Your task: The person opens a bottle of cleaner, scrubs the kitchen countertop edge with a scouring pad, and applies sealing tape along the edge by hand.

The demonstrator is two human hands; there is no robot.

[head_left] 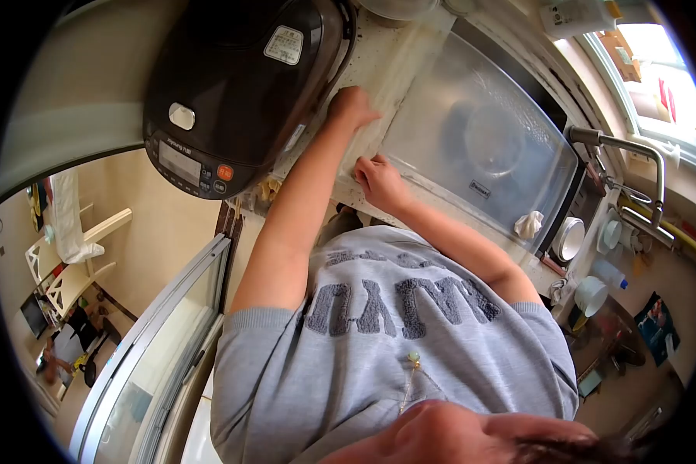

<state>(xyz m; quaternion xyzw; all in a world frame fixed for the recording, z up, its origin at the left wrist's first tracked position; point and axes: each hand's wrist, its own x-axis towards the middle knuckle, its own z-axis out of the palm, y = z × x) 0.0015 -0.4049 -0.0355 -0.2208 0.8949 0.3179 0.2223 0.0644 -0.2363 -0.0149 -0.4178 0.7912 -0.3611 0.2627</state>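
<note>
My left hand [352,108] is over the pale counter [375,73], just right of a dark brown rice cooker [232,93]. Its fingers look curled, with one tip pointing right; whatever they hold, if anything, is hidden. Closer to my body, my right hand [383,184] is closed near the counter's front edge, its fingertips pinched together over something too small to make out. A translucent sheet or cover [472,131] with a small dark label lies right of both hands. On its near right corner sits a crumpled white cloth [528,224].
A metal faucet [634,143] stands at the right, near a window [665,85]. White bowls [590,295] and a round white container [568,238] are below it. At the lower left is a sliding glass door [158,363]. A clear container [398,8] is at the top.
</note>
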